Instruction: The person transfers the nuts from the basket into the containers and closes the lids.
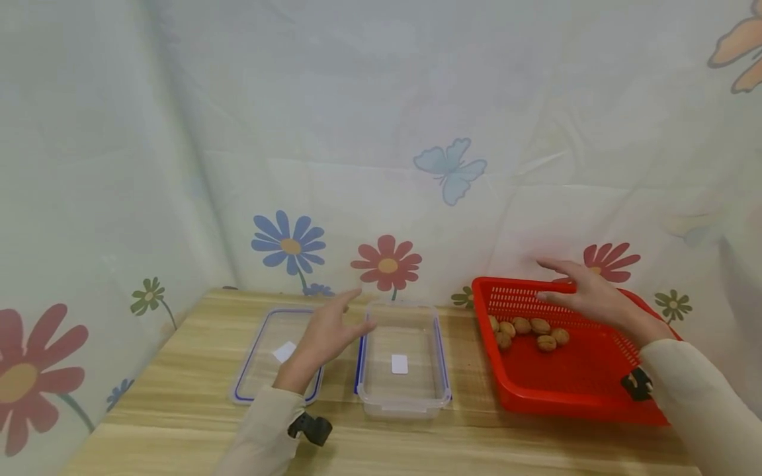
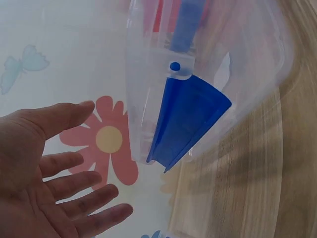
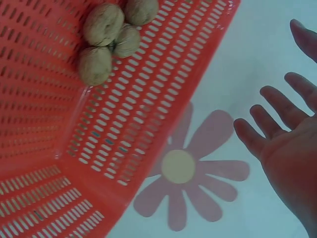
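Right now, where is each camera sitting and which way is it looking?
Head: worn on the person's head, looking forward and down at the wooden table, with both sleeves, the left hand and the right hand showing.
Left wrist: on the left wrist, facing the clear container and flowered curtain; the open palm shows.
Right wrist: on the right wrist, facing the red basket and walnuts; open fingers show.
Shared: the head and right wrist views both show the basket and walnuts.

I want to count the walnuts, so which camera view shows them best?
The head view: all the walnuts lie in sight in the red basket, below the open right hand. The right wrist view shows only four, closer, cut off at its top edge. The left wrist view shows none.
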The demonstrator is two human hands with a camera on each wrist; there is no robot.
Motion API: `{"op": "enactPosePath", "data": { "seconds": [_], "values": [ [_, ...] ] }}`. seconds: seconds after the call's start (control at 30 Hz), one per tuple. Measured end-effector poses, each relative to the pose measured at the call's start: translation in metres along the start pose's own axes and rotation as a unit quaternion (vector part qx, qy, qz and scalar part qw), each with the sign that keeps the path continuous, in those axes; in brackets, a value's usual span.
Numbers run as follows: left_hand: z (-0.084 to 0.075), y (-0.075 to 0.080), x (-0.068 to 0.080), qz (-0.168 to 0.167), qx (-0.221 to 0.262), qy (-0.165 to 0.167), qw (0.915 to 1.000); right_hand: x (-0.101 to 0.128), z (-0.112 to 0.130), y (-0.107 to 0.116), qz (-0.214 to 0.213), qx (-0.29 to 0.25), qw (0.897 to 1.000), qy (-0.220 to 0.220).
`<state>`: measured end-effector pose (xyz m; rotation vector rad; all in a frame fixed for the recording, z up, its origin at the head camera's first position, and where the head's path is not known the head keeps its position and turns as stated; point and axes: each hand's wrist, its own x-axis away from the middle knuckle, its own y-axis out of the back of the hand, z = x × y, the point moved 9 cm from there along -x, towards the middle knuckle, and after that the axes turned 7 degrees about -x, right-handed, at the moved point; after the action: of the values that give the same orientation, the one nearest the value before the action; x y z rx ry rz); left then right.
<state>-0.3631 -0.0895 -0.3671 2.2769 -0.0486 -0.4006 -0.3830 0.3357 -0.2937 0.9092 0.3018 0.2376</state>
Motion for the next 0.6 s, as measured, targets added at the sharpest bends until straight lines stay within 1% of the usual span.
{"op": "enactPosePath", "data": {
  "seconds": [0.1, 0.23, 0.37, 0.43, 0.6],
  "values": [
    [0.004, -0.001, 0.002, 0.004, 0.028, 0.015, 0.9995, -0.002, -0.007, 0.0, 0.006, -0.001, 1.0, -0.007],
    [0.009, -0.002, 0.002, 0.005, 0.061, 0.029, 0.9977, -0.005, -0.015, 0.001, 0.01, 0.003, 1.0, -0.005],
    [0.014, -0.008, 0.001, 0.01, 0.084, 0.034, 0.9959, -0.006, -0.023, -0.001, 0.017, 0.01, 1.0, -0.004],
    [0.015, -0.01, 0.001, 0.013, 0.092, 0.037, 0.9949, -0.006, -0.029, -0.003, 0.023, 0.009, 1.0, -0.01],
    [0.017, -0.013, 0.001, 0.016, 0.109, 0.043, 0.993, -0.007, -0.043, -0.007, 0.033, 0.011, 0.999, -0.018]
  ]
}}
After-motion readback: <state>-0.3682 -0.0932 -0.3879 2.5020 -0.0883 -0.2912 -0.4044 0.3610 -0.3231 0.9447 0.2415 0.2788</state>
